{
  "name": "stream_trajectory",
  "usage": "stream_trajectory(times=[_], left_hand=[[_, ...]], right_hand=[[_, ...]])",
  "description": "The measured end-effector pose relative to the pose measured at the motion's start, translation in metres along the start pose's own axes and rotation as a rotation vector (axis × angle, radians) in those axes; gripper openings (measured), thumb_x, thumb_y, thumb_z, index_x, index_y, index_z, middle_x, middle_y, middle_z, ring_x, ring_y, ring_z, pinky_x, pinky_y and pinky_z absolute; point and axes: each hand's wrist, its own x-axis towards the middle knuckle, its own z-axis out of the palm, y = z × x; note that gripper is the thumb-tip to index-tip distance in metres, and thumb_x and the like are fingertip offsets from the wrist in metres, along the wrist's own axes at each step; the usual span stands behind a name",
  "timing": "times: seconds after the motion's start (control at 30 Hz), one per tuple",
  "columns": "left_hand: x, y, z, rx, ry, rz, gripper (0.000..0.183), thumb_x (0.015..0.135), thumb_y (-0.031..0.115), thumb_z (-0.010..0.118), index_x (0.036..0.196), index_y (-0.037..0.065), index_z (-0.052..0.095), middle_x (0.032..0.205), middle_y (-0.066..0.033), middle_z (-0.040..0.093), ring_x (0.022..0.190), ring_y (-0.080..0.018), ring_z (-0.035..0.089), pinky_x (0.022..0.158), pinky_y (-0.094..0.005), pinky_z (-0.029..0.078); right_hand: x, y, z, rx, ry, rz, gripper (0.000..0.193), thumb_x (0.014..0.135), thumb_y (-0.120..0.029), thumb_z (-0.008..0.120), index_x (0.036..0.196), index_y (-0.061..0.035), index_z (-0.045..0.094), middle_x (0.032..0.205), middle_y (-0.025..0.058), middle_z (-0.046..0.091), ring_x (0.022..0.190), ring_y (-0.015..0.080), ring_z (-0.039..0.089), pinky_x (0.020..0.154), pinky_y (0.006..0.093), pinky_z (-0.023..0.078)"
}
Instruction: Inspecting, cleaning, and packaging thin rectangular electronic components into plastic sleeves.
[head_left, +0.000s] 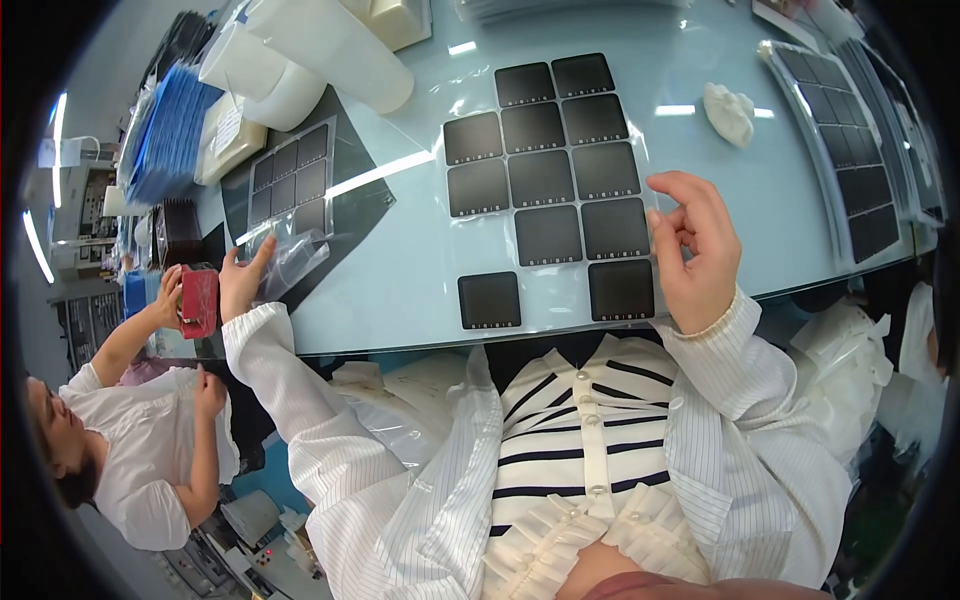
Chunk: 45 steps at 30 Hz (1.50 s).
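Left hand (240,280) half-open at clear film (295,260), can't tell its grip, empty-looking right hand (695,248) half-curled, black squares (541,178) probably spread against scratches.

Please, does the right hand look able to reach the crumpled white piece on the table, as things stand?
Probably yes: the crumpled white piece lies just beyond the right hand, and only bare tabletop shows between them.

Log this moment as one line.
Left hand: at clear film, grip unclear | Right hand: loosely curled, beside dark squares | Co-worker's hand: on red block | White lump: on table
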Motion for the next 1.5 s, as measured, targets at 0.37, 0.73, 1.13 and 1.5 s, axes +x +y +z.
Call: stream_trajectory(times=[0.37,0.73,1.13,1.5], left_hand=[[-0.065,-0.033,0.002,-0.026,0.066,0.027,0.093,0.060,0.051,0.080,0.125,-0.008,0.046,0.094,-0.0153,0.057,0.084,-0.0258,0.057,0.076,-0.0321,0.046],[-0.109,-0.010,-0.012,-1.634,-0.228,-0.087,0.015,0.086,0.002,0.057,0.100,0.002,0.058,0.090,-0.0049,0.063,0.076,-0.0126,0.060,0.068,-0.0249,0.049],[-0.173,-0.096,0.009,-1.664,-0.215,-0.135,0.050,0.084,0.022,0.051,0.126,-0.005,0.045,0.119,-0.0196,0.052,0.104,-0.0275,0.054,0.082,-0.0338,0.048],[-0.222,-0.078,0.111,-1.912,0.147,-0.927,0.079,0.079,0.065,0.049,0.118,-0.004,0.044,0.104,-0.0154,0.053,0.089,-0.0263,0.053,0.079,-0.0382,0.046]], right_hand=[[0.000,0.004,-0.009,0.193,0.021,0.080,0.030,0.084,0.001,0.060,0.113,0.0009,0.054,0.115,0.0069,0.051,0.070,0.0044,0.047,0.059,0.0167,0.040],[-0.007,0.016,-0.017,0.329,0.066,0.123,0.034,0.085,-0.003,0.060,0.118,0.0002,0.051,0.119,0.0059,0.052,0.077,0.0058,0.050,0.063,0.0193,0.044],[-0.006,0.014,-0.017,0.339,0.066,0.119,0.034,0.085,0.002,0.058,0.118,0.0023,0.049,0.117,0.0062,0.053,0.076,0.0039,0.048,0.062,0.0169,0.042],[-0.012,0.013,-0.016,0.361,0.039,0.147,0.033,0.086,-0.003,0.059,0.118,0.0014,0.051,0.116,0.0054,0.057,0.074,0.0022,0.048,0.062,0.0155,0.040]])
